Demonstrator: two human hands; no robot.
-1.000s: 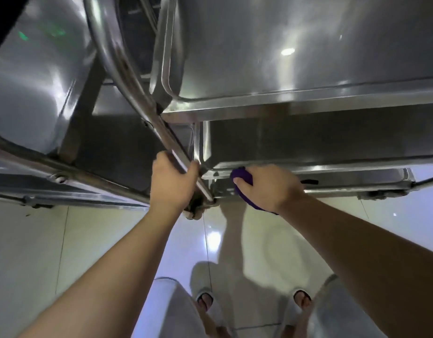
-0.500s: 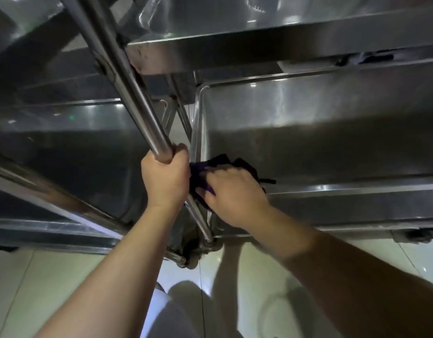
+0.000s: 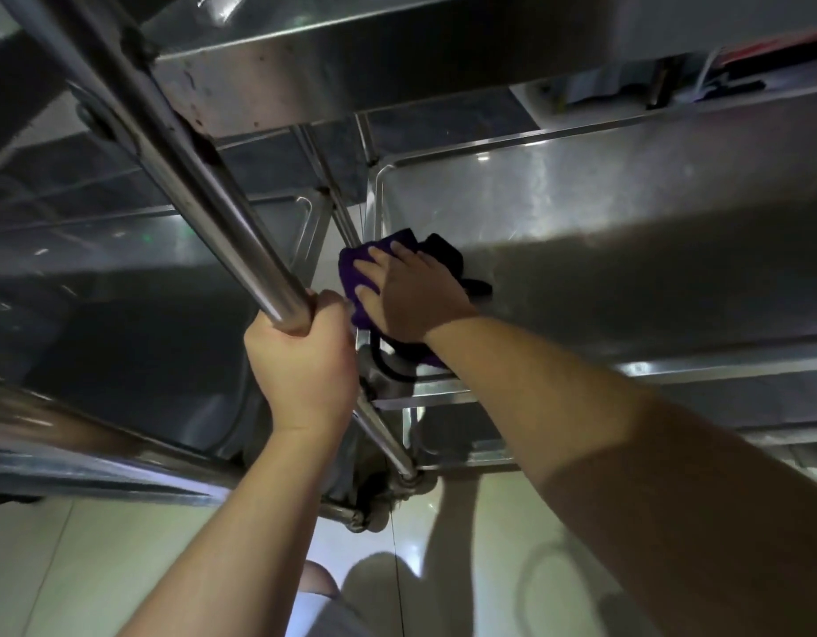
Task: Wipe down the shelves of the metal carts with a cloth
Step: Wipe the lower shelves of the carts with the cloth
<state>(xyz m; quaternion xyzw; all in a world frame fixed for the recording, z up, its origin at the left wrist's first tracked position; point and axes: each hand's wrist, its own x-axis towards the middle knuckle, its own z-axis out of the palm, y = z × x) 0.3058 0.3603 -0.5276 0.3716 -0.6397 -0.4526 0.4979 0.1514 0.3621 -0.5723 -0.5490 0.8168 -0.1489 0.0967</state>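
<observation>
Pressing a purple cloth flat under straight fingers, the right hand works the near-left corner of a cart's middle shelf, just right of the post. The left hand is clamped around that post, seemingly to steady the cart. The shelf's raised rim meets the post here, so the corner likely traps grime; good practice would be to keep the palm flat, push the cloth tight into the rim, then sweep rightward along the shelf away from the post in overlapping passes. A tail of cloth hangs over the front rim below the wrist and could snag.
</observation>
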